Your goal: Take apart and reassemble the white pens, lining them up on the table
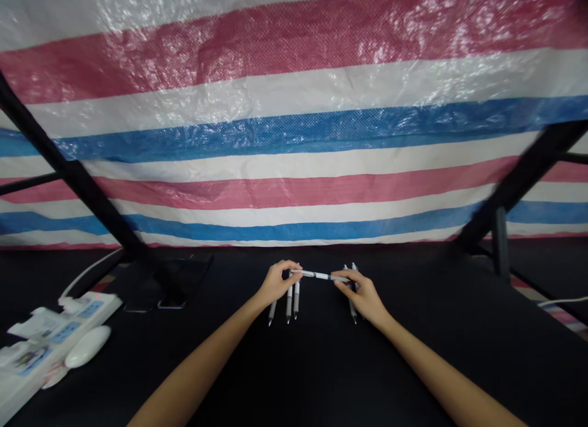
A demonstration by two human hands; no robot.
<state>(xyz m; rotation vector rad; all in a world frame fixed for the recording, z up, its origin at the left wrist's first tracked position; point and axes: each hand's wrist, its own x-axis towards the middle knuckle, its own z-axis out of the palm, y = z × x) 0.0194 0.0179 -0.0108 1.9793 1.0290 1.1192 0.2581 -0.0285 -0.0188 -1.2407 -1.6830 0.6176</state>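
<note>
A white and grey pen (316, 274) is held level between my two hands, above the black table. My left hand (277, 282) pinches its left end, and my right hand (362, 295) pinches the grey right end. Under and beside my left hand lie three similar pens (289, 306), their tips toward me. More pens (353, 312) lie partly hidden beneath my right hand, so how many there are cannot be told.
On the left are a white power strip (64, 335) with plugs, a white mouse-like object (89, 346) and dark flat devices (172, 301). Black frame bars (110, 212) rise at both sides before a striped plastic sheet (294, 133).
</note>
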